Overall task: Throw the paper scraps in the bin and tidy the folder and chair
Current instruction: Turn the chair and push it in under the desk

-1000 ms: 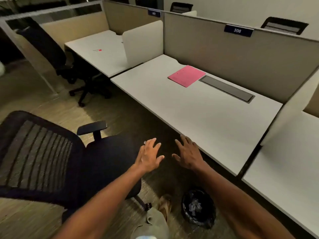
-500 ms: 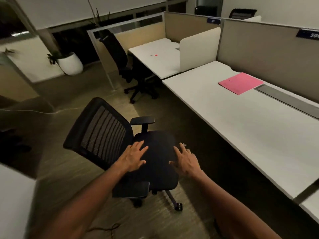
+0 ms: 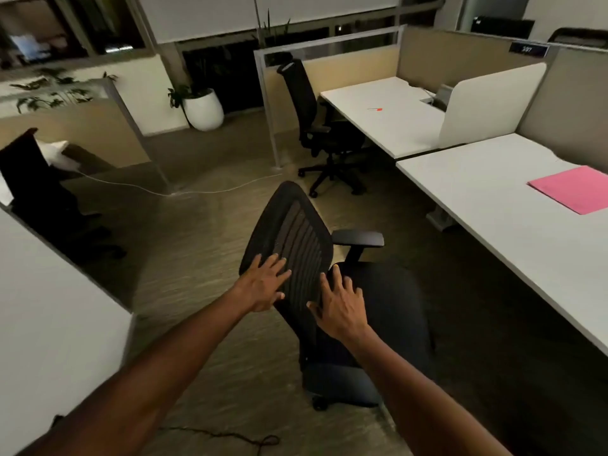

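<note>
Beside the desk [image 3: 493,205], both hands spread flat (gripping nothing), left hand [image 3: 263,284], right hand [image 3: 342,307], over chair [image 3: 296,232] backrest, pink folder [image 3: 572,189] closed

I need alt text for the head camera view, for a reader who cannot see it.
Both open hands, left hand and right hand, reach onto the mesh backrest of a black office chair pulled out from a white desk. A pink folder lies on the desk.

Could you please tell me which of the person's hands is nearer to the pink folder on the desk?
The right hand is nearer. It sits over the chair backrest's seat-side edge, toward the pink folder; the left hand is on the backrest's far side.
</note>
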